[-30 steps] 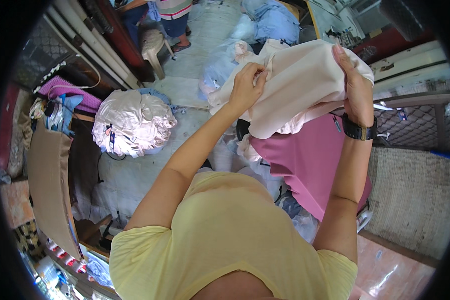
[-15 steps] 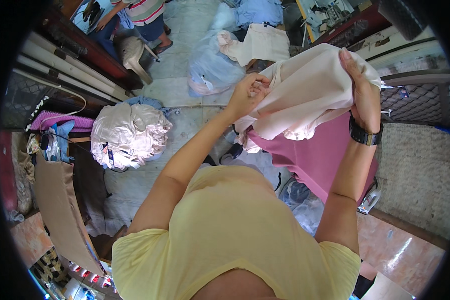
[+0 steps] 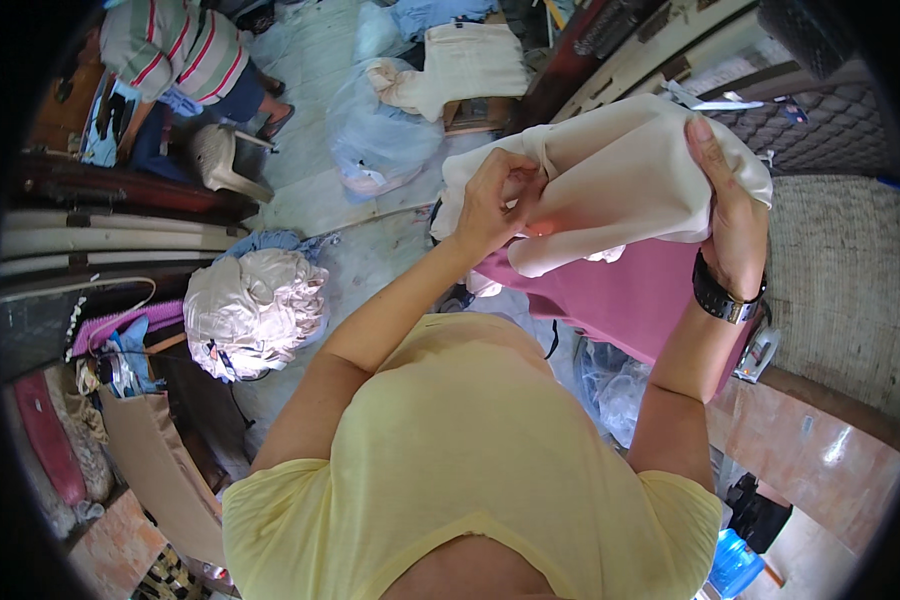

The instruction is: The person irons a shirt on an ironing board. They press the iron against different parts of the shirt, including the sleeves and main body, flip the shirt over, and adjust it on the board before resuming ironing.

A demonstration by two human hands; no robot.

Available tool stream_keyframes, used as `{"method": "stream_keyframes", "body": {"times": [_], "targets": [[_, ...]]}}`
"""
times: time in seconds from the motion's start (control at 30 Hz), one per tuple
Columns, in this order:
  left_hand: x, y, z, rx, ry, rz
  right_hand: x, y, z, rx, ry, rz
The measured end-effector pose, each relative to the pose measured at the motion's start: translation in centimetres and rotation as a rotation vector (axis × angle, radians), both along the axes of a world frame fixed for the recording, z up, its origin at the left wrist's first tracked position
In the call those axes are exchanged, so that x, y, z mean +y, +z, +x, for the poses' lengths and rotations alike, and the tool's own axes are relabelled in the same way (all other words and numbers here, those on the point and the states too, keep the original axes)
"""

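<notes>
- Bag [image 3: 380, 125]: clear, bluish plastic; stands on the floor beyond the left hand [image 3: 495, 200]; contains pale material, gathered at its base.
- Second bag [image 3: 622, 395]: clear plastic, crumpled; lies beside the person's right side, below the pink cover [image 3: 610, 295]; contents cannot be identified.
- Jug [image 3: 735, 562]: blue, translucent; located at the lower right; contents cannot be determined.
- Cloth [image 3: 620, 165]: cream; suspended between both hands, in front of the person and above the pink cover.
- Cloth orientation: long axis runs mainly left to right across the person's front; the rounded end points right; loose folds hang at the left and along the near edge.
- Left hand: fingers bent toward the thumb, against the left part of the cloth; whether the tips pinch it cannot be told.
- Right hand [image 3: 735, 215]: clamps the rounded end, thumb extended over the outer surface; fingers largely hidden.
- Bundle [image 3: 255, 310]: pale, shiny fabric; rests on the left, well apart from the cloth.
- Iron [image 3: 758, 355]: positioned just beside the right forearm.
</notes>
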State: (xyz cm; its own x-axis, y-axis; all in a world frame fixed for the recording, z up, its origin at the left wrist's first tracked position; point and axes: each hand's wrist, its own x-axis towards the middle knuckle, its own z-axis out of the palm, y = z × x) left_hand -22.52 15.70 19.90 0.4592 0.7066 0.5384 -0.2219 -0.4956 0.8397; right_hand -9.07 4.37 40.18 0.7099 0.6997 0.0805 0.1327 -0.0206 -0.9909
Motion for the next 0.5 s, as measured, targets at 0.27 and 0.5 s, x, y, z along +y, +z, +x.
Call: {"method": "stream_keyframes", "body": {"times": [0.27,0.5], "targets": [[-0.5,-2.7,6.7,-0.086,0.004,-0.215,-2.9,-0.9,4.8,0.013,-0.048,0.033],[2.5,-3.1,8.3,-0.083,-0.441,-1.174,-5.7,-1.8,7.6,0.052,-0.136,-0.013]]}}
